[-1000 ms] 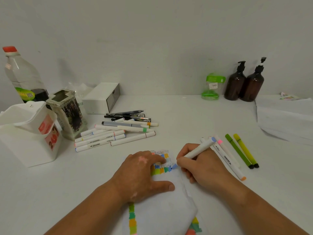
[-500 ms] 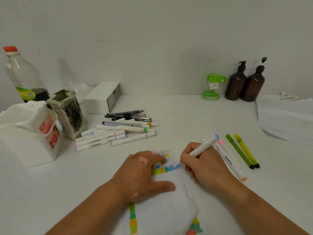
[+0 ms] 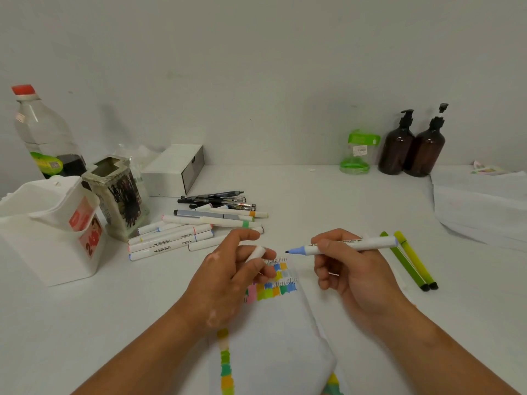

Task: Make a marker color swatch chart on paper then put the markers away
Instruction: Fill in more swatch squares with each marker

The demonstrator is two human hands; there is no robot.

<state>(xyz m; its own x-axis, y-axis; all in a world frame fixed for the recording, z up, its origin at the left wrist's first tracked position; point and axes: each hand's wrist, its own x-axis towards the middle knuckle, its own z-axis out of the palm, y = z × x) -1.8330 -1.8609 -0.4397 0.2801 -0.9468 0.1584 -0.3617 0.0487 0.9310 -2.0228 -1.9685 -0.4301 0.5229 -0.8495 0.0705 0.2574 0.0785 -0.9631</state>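
Note:
The folded white paper [image 3: 273,346] lies at the near middle of the table, with rows of colour swatches [image 3: 275,283] at its far end and a strip along its left edge. My right hand [image 3: 346,269] grips an uncapped blue marker [image 3: 345,246] level above the paper, tip pointing left. My left hand [image 3: 231,269] is raised off the paper and pinches the marker's white cap [image 3: 255,253], a short way from the tip. A heap of white markers [image 3: 182,235] and black pens lies to the left. Two green felt pens [image 3: 410,260] lie on the right.
A white plastic caddy [image 3: 48,223] and a patterned pen holder [image 3: 119,198] stand at the left, with a clear bottle [image 3: 42,132] behind. A white box [image 3: 176,169] sits further back. Two brown pump bottles [image 3: 413,146], a green-lidded jar [image 3: 358,152] and paper sheets [image 3: 479,203] occupy the right.
My right hand lifted the blue marker off the swatches and turned it level. My left hand rose from the paper and now holds the cap near the tip.

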